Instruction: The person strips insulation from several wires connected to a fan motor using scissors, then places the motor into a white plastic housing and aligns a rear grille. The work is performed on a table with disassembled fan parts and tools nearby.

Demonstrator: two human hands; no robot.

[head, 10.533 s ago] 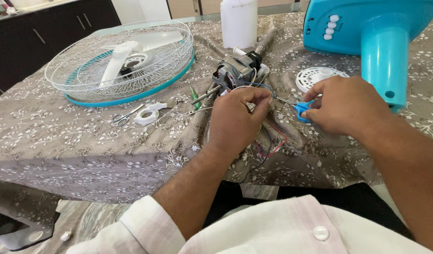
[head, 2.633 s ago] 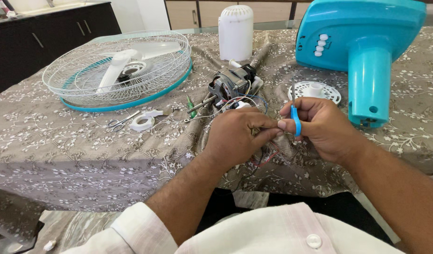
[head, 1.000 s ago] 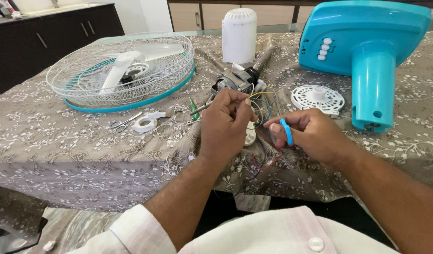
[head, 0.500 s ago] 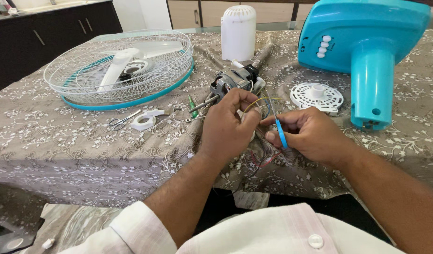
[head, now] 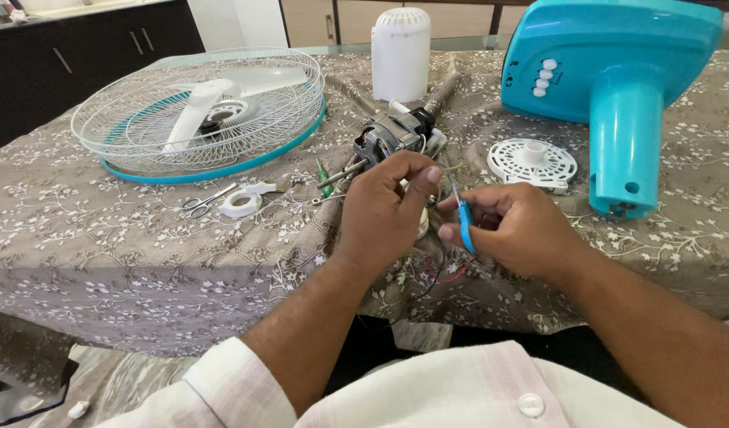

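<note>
Change: compared with a second ago, we are holding the blue-handled tool (head: 464,225) more upright, its metal tip now pointing up at the thin wires (head: 446,170) instead of lying flat in our fist; half a second ago it was slanting down and away.
Meaning: we are judging that the work has shifted from re-gripping the tool to working its tip on the wires; the wires are not looking freed yet.
Left hand: our left hand (head: 384,212) is bending over the wires, thumb and fingers (head: 430,175) pinching together on a strand just in front of the fan motor (head: 387,139).
Left fingers state: we are seeing them closed in a pinch on the wires, with little gap left.
Right hand: our right hand (head: 513,230) is curling round the blue-handled tool, fingers (head: 452,232) wrapped tight on the handle; whether the tool's tip is itself open or closed we cannot tell.
Where the wires are: they are running from the fan motor toward us, lying between the two hands near the front edge of the surface (head: 103,246), with red strands trailing under the right hand.
Around us: the fan guard (head: 198,111) with the white blade inside is lying well to the left; small scissors (head: 203,203) and a roll of white tape (head: 242,204) are lying beside each other near it; a green screwdriver (head: 323,175) is lying just left of the motor; the white round cover plate (head: 532,162) is sitting beside the teal fan base (head: 618,71); a white motor housing (head: 400,52) is standing upright behind.
</note>
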